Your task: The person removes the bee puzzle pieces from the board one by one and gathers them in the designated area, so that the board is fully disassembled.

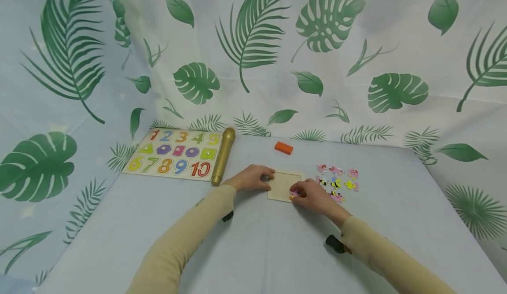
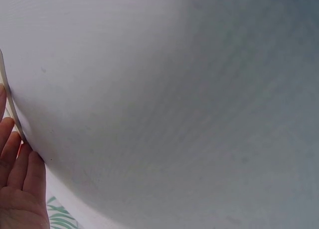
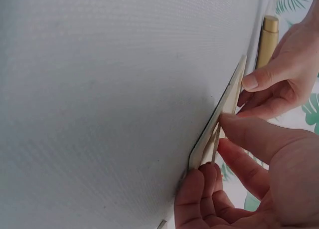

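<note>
A shallow square wooden puzzle tray (image 1: 282,183) lies flat on the table between both hands. My left hand (image 1: 251,178) holds its left edge, thumb at the near part and fingers farther up; in the left wrist view only the fingers (image 2: 35,174) show against the tray's edge. My right hand (image 1: 313,196) pinches a pink and yellow jigsaw piece (image 1: 294,193) over the tray's near right corner. Edge-on in the right wrist view, the thin piece (image 3: 216,145) sits tilted between thumb and fingers. More jigsaw pieces (image 1: 336,183) lie just right of the tray, some partly hidden by that hand.
On the left lies a board of coloured numbers and shapes (image 1: 174,154), with a gold cylindrical stick (image 1: 224,157) along its right side. An orange block (image 1: 283,148) lies behind the tray. Leaf-printed fabric (image 1: 253,56) hangs behind the table and at its sides.
</note>
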